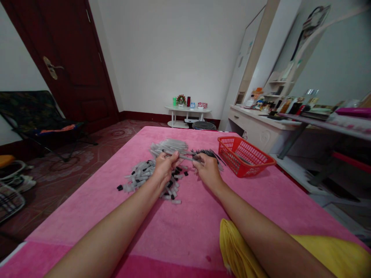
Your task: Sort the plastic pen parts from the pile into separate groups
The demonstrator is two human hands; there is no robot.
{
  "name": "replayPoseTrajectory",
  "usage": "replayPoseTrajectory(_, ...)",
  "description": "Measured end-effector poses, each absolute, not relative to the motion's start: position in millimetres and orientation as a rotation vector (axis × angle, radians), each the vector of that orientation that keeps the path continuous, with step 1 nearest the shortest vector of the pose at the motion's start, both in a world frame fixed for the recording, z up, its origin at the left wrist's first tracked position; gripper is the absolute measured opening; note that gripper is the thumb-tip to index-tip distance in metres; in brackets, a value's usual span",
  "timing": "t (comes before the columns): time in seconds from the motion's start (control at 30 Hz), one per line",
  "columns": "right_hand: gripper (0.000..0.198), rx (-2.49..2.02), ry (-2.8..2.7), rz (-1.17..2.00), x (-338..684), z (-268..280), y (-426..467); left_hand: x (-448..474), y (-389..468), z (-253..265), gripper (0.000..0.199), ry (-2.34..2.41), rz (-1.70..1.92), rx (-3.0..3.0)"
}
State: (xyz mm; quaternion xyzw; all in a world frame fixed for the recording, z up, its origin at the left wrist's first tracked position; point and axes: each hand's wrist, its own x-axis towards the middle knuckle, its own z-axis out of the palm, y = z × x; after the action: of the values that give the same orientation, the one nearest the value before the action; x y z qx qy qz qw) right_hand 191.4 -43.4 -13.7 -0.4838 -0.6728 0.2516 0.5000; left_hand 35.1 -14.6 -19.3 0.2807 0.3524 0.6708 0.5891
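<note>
My left hand and my right hand are both closed in a pinch above the pink cloth. Between them runs a thin translucent pen barrel, held roughly level. Its right end runs into my right fingers, where something dark shows that I cannot make out. A heap of clear pen caps, mixed with small black pieces, lies beside and beneath my left hand. Behind the hands is a pile of clear pen barrels. Thin dark pen refills lie behind my right hand, partly hidden by it.
A red plastic basket stands to the right with a few thin items inside. Yellow fabric lies under my right forearm. The pink cloth covers the table. A cluttered white dresser is at the right, a folding chair at the left.
</note>
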Motion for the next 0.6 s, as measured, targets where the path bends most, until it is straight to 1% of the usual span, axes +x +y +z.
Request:
replayPoseTrajectory(0.13, 0.009, -1.178, -1.558, 0.736, 189, -11, -43, 34, -14, -21, 0.033, 0.779, 1.558, 0.688)
replayPoseTrajectory(0.23, 0.009, -1.14, -1.444, 0.964, 188, -5, -45, 32, -15, -20, 0.038, 0.74, 1.542, 0.77)
replayPoseTrajectory(0.37, 0.015, -1.061, -1.277, 1.224, 190, 2, -45, 31, -19, -16, 0.046, 0.695, 1.535, 0.863)
replayPoseTrajectory(0.47, 0.017, -1.07, -1.234, 1.314, 193, 4, -45, 31, -22, -12, 0.048, 0.698, 1.524, 0.944)
replayPoseTrajectory(0.6, 0.021, -1.092, -1.249, 1.346, 193, 3, -45, 32, -23, -11, 0.049, 0.74, 1.536, 1.006)
